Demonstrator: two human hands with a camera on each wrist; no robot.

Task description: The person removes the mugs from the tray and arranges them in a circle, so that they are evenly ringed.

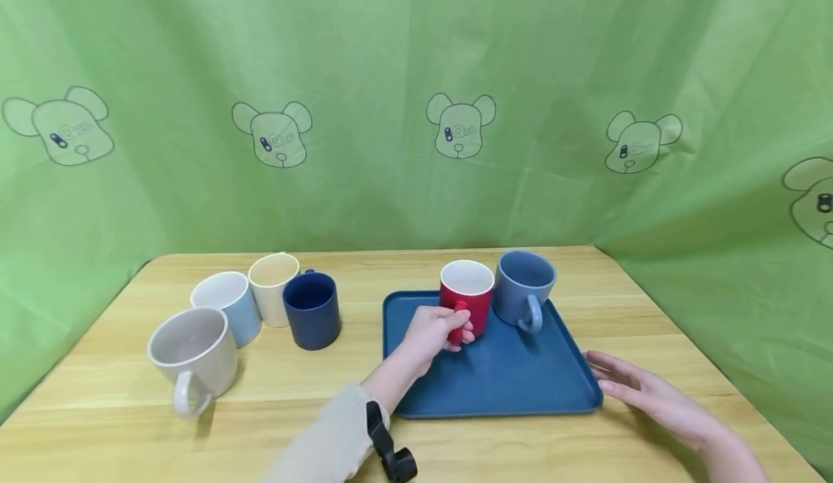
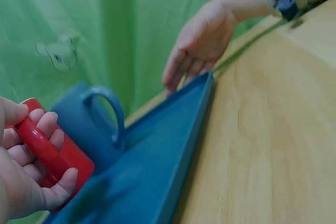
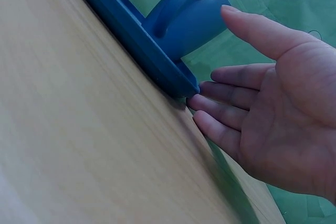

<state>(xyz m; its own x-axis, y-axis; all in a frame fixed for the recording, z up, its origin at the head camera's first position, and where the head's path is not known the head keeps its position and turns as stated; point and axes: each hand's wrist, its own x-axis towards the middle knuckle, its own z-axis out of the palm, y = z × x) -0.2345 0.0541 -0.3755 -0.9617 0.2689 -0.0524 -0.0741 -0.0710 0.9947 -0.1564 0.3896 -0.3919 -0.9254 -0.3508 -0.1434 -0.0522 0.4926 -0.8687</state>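
Note:
My left hand [image 1: 434, 330] grips the handle of a red mug [image 1: 478, 309] with a white inside, fingers curled round it in the left wrist view. The mug stands upright over the back part of a dark blue tray [image 1: 514, 389]. Just right of it on the tray is a grey-blue mug [image 1: 514, 302], its handle [image 3: 181, 3] facing the front. My right hand [image 1: 651, 396] is at the tray's right edge, fingers extended and thumb apart. In the right wrist view its fingertips [image 3: 197, 103] are right at the tray's corner, palm bare.
Left on the wooden table [image 1: 280, 425] stand a large light grey mug [image 1: 218, 356], a light blue mug [image 1: 244, 317], a cream mug [image 1: 273, 302] and a navy mug [image 1: 312, 317], close together. A green curtain [image 1: 364, 201] hangs behind and at the sides.

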